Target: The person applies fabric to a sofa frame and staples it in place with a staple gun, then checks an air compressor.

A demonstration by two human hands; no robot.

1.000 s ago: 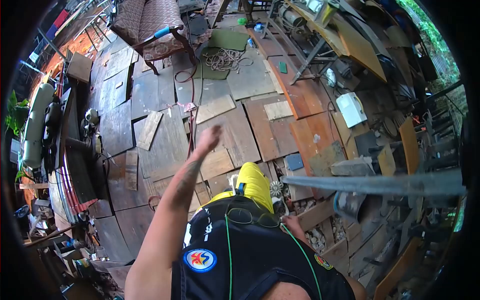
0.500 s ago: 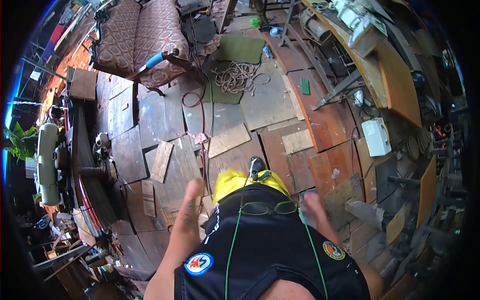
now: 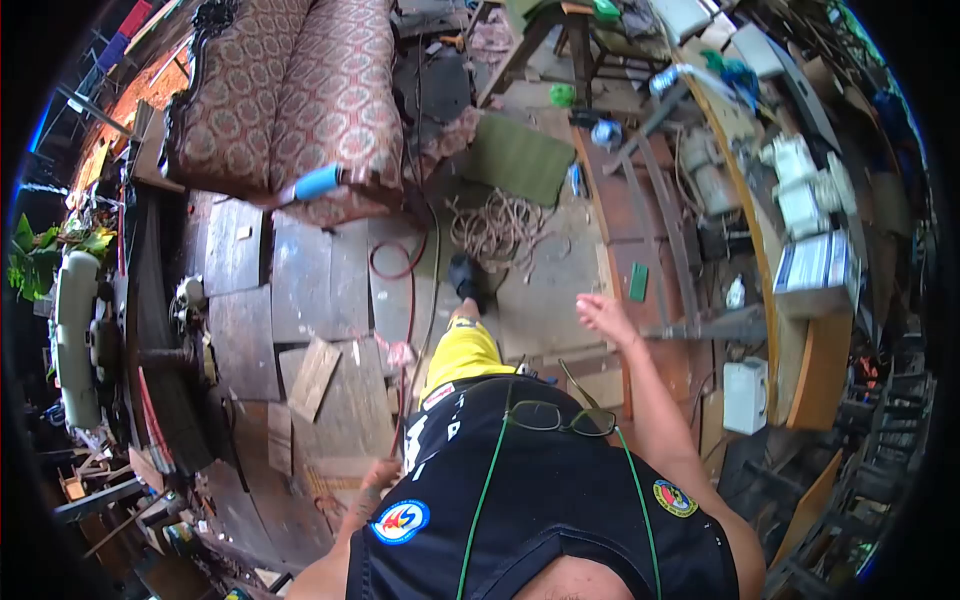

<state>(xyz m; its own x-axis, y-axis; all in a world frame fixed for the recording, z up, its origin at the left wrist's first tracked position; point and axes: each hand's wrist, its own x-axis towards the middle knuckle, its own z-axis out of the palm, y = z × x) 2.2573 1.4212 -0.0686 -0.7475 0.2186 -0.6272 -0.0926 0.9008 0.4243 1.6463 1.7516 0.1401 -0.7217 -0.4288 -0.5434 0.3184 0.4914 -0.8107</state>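
My right hand is stretched forward over the floor, its fingers loosely bent and slightly apart, with nothing visible in them. The nearest things to it are a green flat piece on reddish-brown boards and a heap of tangled rope. Low beside my body is my left hand, small and blurred, its fingers hard to make out. Floorboards lie beneath it. Glasses hang on a green cord at my chest. One dark shoe is forward, close to the rope.
A patterned sofa stands ahead on the left. A red hose runs along the uneven board floor. Loose wood pieces lie there. At right are a cluttered workbench and a white container; a green mat lies ahead.
I have stepped forward, so the sofa, rope and workbench appear nearer. My right hand has swung forward and my left hand back toward my body.
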